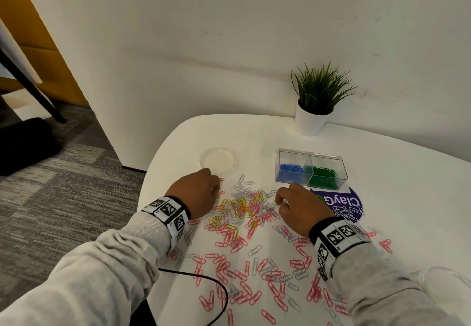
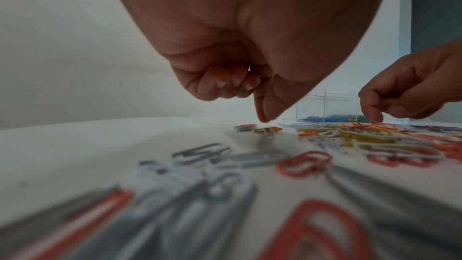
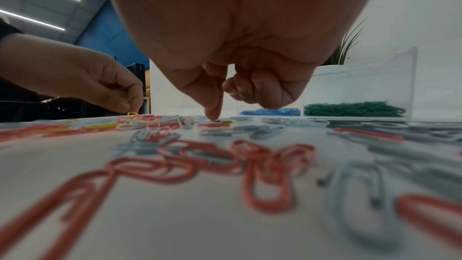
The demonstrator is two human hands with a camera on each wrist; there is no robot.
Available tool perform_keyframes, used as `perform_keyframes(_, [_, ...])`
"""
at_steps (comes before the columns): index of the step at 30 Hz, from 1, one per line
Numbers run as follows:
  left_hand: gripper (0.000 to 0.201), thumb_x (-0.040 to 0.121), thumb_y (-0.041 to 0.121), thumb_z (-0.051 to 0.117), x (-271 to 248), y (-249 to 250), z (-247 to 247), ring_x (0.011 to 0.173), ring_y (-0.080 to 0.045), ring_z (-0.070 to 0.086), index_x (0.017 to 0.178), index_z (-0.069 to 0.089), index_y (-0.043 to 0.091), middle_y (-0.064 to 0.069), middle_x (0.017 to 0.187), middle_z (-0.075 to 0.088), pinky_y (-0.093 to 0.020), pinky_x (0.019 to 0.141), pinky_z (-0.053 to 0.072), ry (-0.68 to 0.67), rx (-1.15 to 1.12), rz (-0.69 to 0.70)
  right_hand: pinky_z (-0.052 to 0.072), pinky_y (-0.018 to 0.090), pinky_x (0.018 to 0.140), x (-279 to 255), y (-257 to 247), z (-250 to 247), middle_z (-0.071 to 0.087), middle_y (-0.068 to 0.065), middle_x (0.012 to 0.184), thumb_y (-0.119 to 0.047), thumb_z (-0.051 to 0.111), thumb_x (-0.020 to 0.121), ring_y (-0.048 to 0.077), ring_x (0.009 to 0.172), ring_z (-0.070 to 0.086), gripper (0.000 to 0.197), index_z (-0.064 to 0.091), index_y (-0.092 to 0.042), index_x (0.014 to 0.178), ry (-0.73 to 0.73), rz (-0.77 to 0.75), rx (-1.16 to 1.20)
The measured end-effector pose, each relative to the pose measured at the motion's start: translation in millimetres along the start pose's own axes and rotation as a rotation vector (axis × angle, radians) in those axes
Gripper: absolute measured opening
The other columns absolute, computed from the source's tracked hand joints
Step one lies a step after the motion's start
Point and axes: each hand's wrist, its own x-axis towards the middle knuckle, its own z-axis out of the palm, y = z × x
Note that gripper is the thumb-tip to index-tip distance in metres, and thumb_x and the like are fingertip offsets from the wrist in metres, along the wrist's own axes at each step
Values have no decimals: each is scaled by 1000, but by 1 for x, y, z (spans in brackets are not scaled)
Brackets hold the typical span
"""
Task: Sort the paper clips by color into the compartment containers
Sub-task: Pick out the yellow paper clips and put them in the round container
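Paper clips (image 1: 244, 226) lie loose across the white desk (image 1: 382, 162): mostly red and white or grey ones, with a denser tangle of yellow clips (image 1: 238, 207) mixed in at the centre. They are thin wire loops with a coloured coating; those nearest the wrist cameras are blurred.

A clear two-compartment container (image 1: 311, 168) stands on the desk beyond the pile. Its left compartment holds blue clips (image 1: 290, 168); its right compartment holds green clips (image 1: 323, 174). A purple round sticker (image 1: 339, 204) lies flat just in front of the container, with a few clips resting on it. A clear round dish (image 1: 219, 161) sits to the left of the container and appears to hold nothing. A second clear dish (image 1: 448, 287) shows at the near right edge, well apart from the container. A potted plant (image 1: 316, 98) stands behind the container against the wall.

The left hand (image 1: 197, 193) is at the left edge of the pile, left of the container; its grip has thumb and forefinger brought together at a yellow clip (image 3: 132, 114) on the desk, the other fingers curled in. The right hand (image 1: 299, 207) is just in front of the container; its forefinger (image 3: 212, 106) points down, tip touching the clips, the remaining fingers curled and holding nothing.
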Motion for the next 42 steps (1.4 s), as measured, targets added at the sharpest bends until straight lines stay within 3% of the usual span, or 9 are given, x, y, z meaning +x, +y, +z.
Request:
perform_keyframes(7, [21,92,42,51,-2,1,-2,95,-16,58,105,66,33,8,105,54,-28,78,47,-33,30,-55,43,25,78,1,7,2,50,-2,113,-26,46,101,16,94,57,19,60,-30,114,33,-5,-20])
perform_keyframes(12, [18,87,38,56,-3,1,-5,98,-16,58,102,64,34,10,106,54,-30,83,50,-73,17,-77,45,25,77,3,3,2,53,-5,107,-31,54,98,12,88,56,9,61,-26,100,22,52,-14])
perform_keyframes(18, [14,85,36,53,-3,1,-4,87,-16,60,91,64,29,7,95,58,-33,77,55,-88,39,-82,48,27,78,2,5,0,59,-5,99,-33,56,97,11,84,58,13,62,-22,92,-12,110,30])
perform_keyframes(23, [16,87,34,50,-3,-1,-5,85,-15,58,93,64,28,8,94,57,-32,77,54,-75,18,-87,45,27,64,1,7,-12,59,-1,84,-27,52,100,12,73,55,16,52,-18,87,96,144,280])
perform_keyframes(26, [15,84,37,57,-4,0,-6,89,-14,58,96,64,31,11,96,56,-30,79,52,-88,-4,-87,49,32,65,5,3,-16,65,4,88,-18,48,98,15,71,58,2,48,-19,96,69,150,481])
perform_keyframes(28, [15,85,37,58,-5,0,-6,90,-13,57,97,64,32,12,97,55,-29,79,51,-81,1,-85,46,32,59,12,-4,-17,67,10,92,-10,41,96,19,68,56,16,48,-22,105,9,148,550])
perform_keyframes(32, [15,88,35,53,-4,-1,-4,87,-16,59,95,64,28,8,95,57,-31,76,53,-78,35,-64,37,27,52,29,-25,-12,58,4,82,-13,37,99,15,59,46,21,57,-19,102,-118,39,376])
perform_keyframes(35, [15,87,37,52,-4,-3,-1,83,-16,58,91,60,25,7,92,57,-32,72,53,-98,48,-59,43,26,61,38,-29,-7,57,-3,90,-29,49,100,12,72,54,8,55,-24,103,-111,-34,108])
perform_keyframes(42, [18,81,41,54,-4,0,-4,69,-15,55,76,53,24,7,80,54,-35,66,52,-16,-61,-48,42,27,77,41,-17,-6,54,-4,107,-27,56,96,14,93,54,17,56,-33,113,-75,-72,-16])
